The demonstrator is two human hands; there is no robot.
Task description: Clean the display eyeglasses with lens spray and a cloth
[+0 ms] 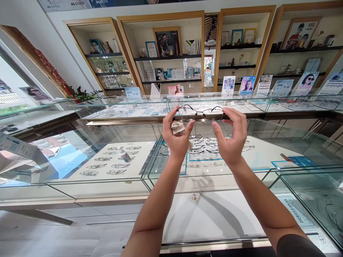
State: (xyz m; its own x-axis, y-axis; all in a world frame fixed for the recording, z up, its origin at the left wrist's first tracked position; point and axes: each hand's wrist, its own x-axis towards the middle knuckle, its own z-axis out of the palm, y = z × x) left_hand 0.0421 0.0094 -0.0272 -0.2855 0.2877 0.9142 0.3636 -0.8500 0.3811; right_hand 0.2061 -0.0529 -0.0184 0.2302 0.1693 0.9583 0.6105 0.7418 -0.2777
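A pair of thin dark-rimmed eyeglasses (pixel 199 112) is held up in front of me, level, between both hands. My left hand (pixel 177 137) grips its left side with the fingertips and also keeps a crumpled beige cloth (pixel 178 128) tucked in the palm. On the opposite side my right hand (pixel 232 134) pinches the other end of the frame, with the thumb held apart below. Both temples look folded or angled behind the lenses. Beneath the hands, rows of eyeglasses (pixel 197 146) lie inside a glass display case (pixel 166 182).
A small white spray bottle (pixel 124 155) stands on the glass case at left. A small patterned piece (pixel 195 197) lies on the white surface below my hands. Farther back runs another glass counter (pixel 128 110) with upright cards, in front of wooden wall shelves (pixel 160 16).
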